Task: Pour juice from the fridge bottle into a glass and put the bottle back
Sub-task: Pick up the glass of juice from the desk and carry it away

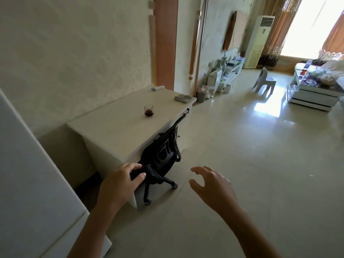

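White desk [115, 127] with glass [148, 110], both hands [119, 181] empty.

a white rectangular surface [119, 127] stands against a pale patterned wall [74, 53]. a folded grey cloth [183, 98] lies at its far corner, and a small white tube-like item [157, 88] rests at its back edge by the wall. a black mesh-backed office chair on castors [162, 157] is tucked against the surface's near side. the floor is glossy cream tile [242, 164]. further off, a tall white standing air conditioner [258, 42] sits beside patterned brown curtains [279, 34], a small grey plastic chair [265, 80] stands alone on the tiles, and a low white coffee table [312, 97] carries clutter too blurred to tell.
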Tool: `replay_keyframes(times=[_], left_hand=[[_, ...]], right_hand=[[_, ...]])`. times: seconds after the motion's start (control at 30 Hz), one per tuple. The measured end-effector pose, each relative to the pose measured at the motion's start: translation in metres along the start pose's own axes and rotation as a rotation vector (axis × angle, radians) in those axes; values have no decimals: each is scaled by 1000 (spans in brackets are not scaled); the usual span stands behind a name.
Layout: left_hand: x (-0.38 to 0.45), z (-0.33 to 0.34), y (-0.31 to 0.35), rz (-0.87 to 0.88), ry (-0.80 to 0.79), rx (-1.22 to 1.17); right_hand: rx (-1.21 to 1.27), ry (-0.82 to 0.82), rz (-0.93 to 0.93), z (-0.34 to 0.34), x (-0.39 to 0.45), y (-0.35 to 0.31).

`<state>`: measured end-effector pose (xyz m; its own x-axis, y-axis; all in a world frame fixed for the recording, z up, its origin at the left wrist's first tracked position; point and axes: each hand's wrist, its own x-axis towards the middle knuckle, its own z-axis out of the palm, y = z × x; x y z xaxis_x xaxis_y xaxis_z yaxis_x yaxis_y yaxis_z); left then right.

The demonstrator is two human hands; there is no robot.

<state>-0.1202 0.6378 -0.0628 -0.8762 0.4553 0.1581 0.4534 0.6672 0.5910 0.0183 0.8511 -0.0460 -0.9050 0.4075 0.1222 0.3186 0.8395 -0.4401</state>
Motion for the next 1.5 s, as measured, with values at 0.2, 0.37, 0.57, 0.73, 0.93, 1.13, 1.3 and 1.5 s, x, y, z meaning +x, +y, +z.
replay_keyframes(times=[0.2,0.37,0.57,0.73,0.93,1.13,1.3,1.5], left_hand=[[91,45,30,-21,-41,15],[161,78,51,-21,-23,47],[238,123,72,-158,71,56],[281,153,91,-299,162,83],[325,174,102,-414,191,44],[389,195,88,-482,204,94],[459,206,68,-500,193,121],[533,200,41,-505,173,144]], right_hand=[[-25,-52,13,-8,92,48],[-33,-83,-15,-13,164,95],[-58,-133,-138,-13,274,156],[-34,-250,-257,-22,357,192],[20,-366,-366,-13,443,206],[45,-448,-477,19,525,193],[32,-465,-526,41,598,178],[-19,-469,-589,63,680,153]])
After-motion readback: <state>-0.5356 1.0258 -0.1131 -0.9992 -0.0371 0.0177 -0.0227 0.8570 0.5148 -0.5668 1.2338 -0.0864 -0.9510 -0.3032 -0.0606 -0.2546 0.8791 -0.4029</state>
